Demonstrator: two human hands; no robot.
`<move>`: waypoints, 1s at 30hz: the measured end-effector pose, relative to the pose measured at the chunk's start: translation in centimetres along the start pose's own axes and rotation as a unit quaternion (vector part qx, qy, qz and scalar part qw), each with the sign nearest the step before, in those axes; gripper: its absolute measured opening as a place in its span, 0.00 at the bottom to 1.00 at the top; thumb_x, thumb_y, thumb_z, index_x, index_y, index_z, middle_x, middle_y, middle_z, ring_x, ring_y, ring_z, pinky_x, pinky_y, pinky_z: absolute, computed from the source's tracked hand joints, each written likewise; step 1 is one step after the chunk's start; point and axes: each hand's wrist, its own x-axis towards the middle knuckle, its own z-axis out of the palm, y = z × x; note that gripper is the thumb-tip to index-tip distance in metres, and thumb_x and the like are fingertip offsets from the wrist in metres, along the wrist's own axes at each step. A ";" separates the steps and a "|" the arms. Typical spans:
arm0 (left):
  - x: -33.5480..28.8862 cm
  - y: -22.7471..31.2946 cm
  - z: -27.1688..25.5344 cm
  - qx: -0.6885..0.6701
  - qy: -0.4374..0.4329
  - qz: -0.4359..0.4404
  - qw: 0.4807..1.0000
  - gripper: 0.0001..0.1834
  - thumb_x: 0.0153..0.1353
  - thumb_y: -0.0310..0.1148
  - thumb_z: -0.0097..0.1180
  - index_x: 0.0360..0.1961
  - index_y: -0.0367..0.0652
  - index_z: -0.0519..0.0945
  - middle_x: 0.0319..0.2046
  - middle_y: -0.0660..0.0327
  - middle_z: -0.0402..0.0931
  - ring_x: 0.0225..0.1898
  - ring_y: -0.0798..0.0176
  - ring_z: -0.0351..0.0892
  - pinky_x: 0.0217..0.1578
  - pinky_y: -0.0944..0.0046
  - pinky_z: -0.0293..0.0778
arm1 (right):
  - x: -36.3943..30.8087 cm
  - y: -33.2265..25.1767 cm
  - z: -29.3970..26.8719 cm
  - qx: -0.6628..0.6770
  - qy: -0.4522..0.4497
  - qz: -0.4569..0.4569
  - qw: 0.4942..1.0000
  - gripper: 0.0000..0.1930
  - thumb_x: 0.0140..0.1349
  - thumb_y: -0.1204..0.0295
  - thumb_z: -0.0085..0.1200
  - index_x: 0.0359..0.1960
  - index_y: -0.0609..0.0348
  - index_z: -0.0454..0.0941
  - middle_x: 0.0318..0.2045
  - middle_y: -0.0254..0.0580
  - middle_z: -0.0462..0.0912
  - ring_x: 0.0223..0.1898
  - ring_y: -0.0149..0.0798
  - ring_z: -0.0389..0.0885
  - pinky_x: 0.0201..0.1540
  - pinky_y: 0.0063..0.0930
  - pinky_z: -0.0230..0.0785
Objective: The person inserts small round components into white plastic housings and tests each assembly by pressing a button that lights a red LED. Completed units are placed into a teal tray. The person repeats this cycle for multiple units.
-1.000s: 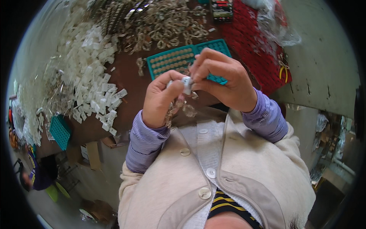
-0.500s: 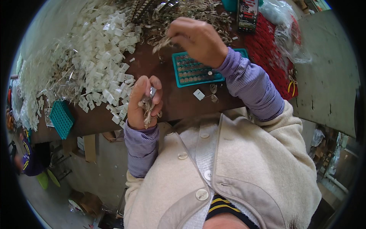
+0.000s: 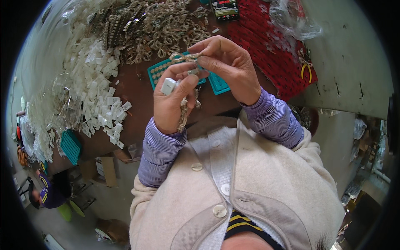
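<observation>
In the middle, over the table, my two hands are close together. My left hand is closed round a small white plastic block held at the thumb, and a coiled bundle of clear wire hangs down from its palm. With thumb and forefinger, my right hand pinches another looped clear wire bundle, which reaches across above the left fingertips. Under the hands lies a teal tray with rows of round pieces in it; the hands hide its middle.
A large heap of white plastic blocks covers the table's left side. Behind the tray is a pile of coiled wires. At right are a phone, red cloth and yellow-handled pliers. Another teal tray stands at the left edge.
My right hand has come from the wire pile toward my left hand, bringing a wire bundle. My left hand has risen toward it. The whole view has shifted; the white block by the tray no longer shows.
</observation>
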 end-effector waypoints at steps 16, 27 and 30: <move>-1.9 1.7 -2.3 0.437 -0.009 0.276 0.856 0.13 0.61 0.19 0.74 0.45 0.37 0.85 0.36 0.59 0.86 0.35 0.70 0.83 0.37 0.69 0.77 | -2.1 -1.0 -1.6 0.051 -0.133 0.072 0.987 0.10 0.66 0.78 0.70 0.46 0.63 0.82 0.45 0.41 0.84 0.39 0.28 0.87 0.40 0.22 0.85; -2.3 -0.1 0.1 0.349 0.024 0.127 0.928 0.13 0.64 0.19 0.73 0.47 0.38 0.84 0.42 0.62 0.86 0.40 0.72 0.85 0.42 0.72 0.79 | -4.2 -1.6 -0.9 -0.419 -0.053 -0.272 0.865 0.11 0.56 0.74 0.71 0.39 0.57 0.83 0.32 0.38 0.83 0.39 0.44 0.87 0.58 0.47 0.80; -2.3 -0.3 0.7 0.306 0.029 0.083 0.948 0.13 0.65 0.20 0.72 0.48 0.38 0.83 0.42 0.61 0.86 0.39 0.73 0.85 0.40 0.73 0.79 | -4.3 -1.8 -0.9 -0.453 -0.048 -0.274 0.847 0.07 0.56 0.77 0.67 0.35 0.56 0.83 0.30 0.36 0.82 0.36 0.42 0.86 0.59 0.47 0.79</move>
